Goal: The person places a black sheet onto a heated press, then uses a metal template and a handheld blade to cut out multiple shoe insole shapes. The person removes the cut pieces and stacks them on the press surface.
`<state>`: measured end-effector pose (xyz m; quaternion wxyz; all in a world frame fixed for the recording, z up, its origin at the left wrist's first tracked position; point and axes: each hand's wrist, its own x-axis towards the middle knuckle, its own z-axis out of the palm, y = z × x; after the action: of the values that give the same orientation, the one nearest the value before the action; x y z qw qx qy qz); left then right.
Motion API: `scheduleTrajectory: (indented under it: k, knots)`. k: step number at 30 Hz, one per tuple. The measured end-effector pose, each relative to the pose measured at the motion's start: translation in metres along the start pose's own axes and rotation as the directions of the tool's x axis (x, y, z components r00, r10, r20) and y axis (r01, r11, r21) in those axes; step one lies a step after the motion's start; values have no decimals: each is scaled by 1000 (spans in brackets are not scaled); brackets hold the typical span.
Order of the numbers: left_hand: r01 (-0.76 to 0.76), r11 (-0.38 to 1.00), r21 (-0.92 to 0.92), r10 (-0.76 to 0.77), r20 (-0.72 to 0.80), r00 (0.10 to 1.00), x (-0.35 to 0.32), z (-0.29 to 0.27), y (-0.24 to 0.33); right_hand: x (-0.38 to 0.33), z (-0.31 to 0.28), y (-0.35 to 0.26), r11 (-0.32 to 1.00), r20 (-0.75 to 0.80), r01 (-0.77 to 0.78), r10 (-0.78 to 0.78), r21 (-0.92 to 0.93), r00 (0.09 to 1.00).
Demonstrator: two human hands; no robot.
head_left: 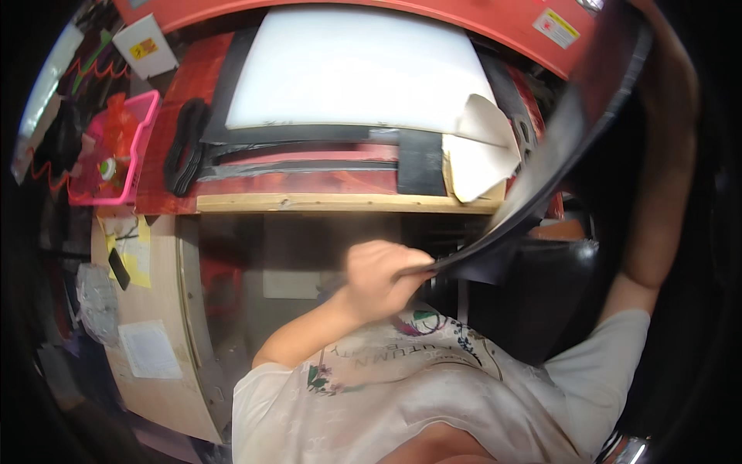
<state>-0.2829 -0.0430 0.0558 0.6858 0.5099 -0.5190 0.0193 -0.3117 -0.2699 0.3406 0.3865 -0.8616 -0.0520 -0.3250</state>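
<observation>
A large dark, bendy sheet [568,143] hangs on edge at the right, bowed and blurred, with a paler inner face. My left hand [386,274] pinches its near lower corner in front of my chest, thumb on top. High at the upper right, my right hand [663,27] grips the far end, its fingers partly hidden and cut off by the picture's rim. To the left of the sheet, cream-white cut pieces [483,151] lie on the work table near a lit white panel [355,73].
Red machine beam [464,19] crosses the back. Black strips [185,147] lie left of the panel, beside a pink basket [143,147]. The table's wooden front edge [348,203] faces me. A side desk [166,305] at left carries a phone [119,268] and papers [151,349].
</observation>
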Motion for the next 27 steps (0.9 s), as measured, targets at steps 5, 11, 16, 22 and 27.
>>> scheduleTrajectory:
  k: [5, 11, 16, 22, 27]
  knots:
    - [282, 923, 260, -213, -266, 940, -42, -93, -17, 80, 147, 90, 973, 595, -216, 123, 87, 795]
    - [687, 696, 209, -503, -541, 674, -102, -159, -22, 48, 182, 201, 787, 827, -358, 558, -502, 66]
    - [741, 645, 188, -500, -629, 595, -126, -183, -21, 3, 89, 277, 690, 551, -370, 721, -621, 420]
    - [799, 570, 190, -493, -700, 517, -133, -192, -20, -197, 1, 298, 579, 28, -449, 632, -680, 775]
    - [865, 502, 22, -618, -690, 376, -139, -195, -27, -353, 19, 242, 312, -217, -950, 929, 23, 300]
